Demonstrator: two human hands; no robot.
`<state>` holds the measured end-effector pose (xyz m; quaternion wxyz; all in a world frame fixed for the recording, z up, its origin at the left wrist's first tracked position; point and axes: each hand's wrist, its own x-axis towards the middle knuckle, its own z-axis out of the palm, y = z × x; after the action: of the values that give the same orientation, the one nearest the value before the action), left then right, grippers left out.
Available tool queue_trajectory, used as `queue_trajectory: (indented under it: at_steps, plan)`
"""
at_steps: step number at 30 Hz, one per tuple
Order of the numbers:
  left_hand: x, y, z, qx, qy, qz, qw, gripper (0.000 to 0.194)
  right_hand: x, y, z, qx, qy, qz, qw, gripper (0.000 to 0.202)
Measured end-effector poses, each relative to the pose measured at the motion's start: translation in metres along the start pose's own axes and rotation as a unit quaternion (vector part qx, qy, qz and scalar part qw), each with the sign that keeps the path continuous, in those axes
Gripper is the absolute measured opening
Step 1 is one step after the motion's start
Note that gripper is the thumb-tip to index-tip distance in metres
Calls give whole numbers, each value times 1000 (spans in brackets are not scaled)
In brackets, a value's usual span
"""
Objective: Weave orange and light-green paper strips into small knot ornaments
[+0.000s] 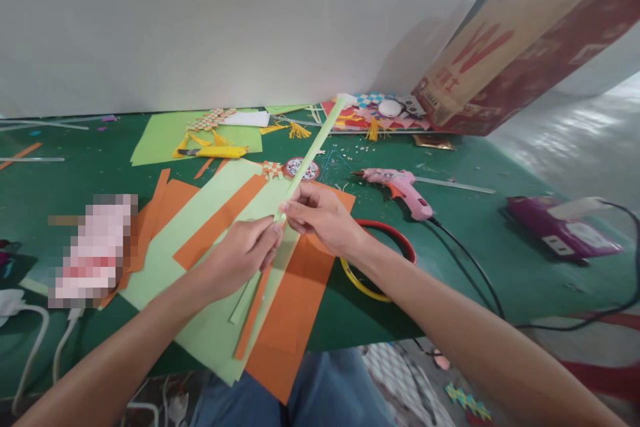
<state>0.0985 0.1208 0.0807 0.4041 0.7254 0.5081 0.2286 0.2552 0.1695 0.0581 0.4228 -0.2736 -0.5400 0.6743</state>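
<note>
Strip [320, 140] between fingertips of both hands [291, 221].

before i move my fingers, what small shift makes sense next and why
Perhaps slide the right hand a little up the pale green strip while the left hand keeps its pinch: both grip it close together, and a long stretch extends unheld beyond the right fingers.

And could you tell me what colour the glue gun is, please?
The glue gun is pink with an orange trigger, seen best in the head view.
</note>
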Motion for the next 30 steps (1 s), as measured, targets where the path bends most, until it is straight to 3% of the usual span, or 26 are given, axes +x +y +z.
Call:
queue_trajectory:
  at_steps: [13,23,30]
  plan:
    - [0,-3,0,-6,4,4,1000,37,0,1,1,-13,-22,25,999,36]
    - [-1,-1,0,9,-4,3,1000,39,0,-1,1,0,13,-3,1000,35]
    - [-1,-5,1,-11,3,7,1000,37,-1,0,1,-19,-31,30,999,35]
